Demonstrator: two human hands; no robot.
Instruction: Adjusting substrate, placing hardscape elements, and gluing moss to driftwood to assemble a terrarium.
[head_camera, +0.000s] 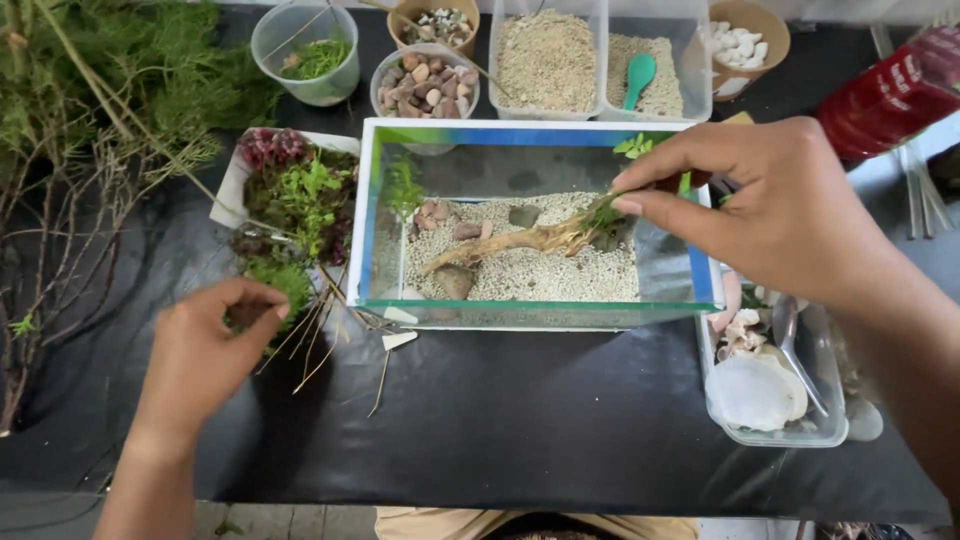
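The right hand (770, 210) pinches a small green leafy plant sprig (607, 213) over the blue-edged rectangular glass tank (535, 312), while the left hand (205, 350), fingers curled, pinches dark moss (243, 313).

Your work surface is a table (520, 420) covered edge to edge in black sheeting, wrinkled at your left side. Below its near edge you have a strip of pale tiled floor (300, 522) in view. Lighting is soft, even daylight with faint shadows.
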